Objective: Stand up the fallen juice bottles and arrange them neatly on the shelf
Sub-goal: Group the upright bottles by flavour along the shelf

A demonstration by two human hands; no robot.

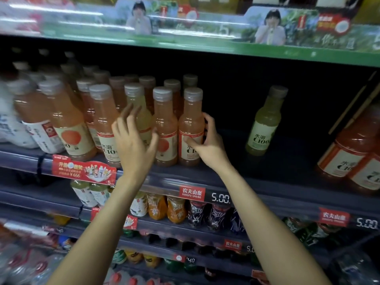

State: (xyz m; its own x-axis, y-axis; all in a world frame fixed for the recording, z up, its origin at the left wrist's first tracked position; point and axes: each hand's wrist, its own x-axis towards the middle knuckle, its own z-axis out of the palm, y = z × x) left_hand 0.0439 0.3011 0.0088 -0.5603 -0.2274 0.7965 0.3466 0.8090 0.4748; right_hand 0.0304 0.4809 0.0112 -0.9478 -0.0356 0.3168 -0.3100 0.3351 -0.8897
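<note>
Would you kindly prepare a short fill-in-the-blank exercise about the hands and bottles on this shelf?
1. The right hand grips a pink juice bottle standing at the ____ end of the front row.
2. The left hand has its fingers ____.
3. The lone green bottle stands ____.

Missing words: right; spread; upright

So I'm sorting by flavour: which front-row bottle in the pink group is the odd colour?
The pale yellow bottle behind the left hand; its front-row neighbours are pink-orange.
</note>
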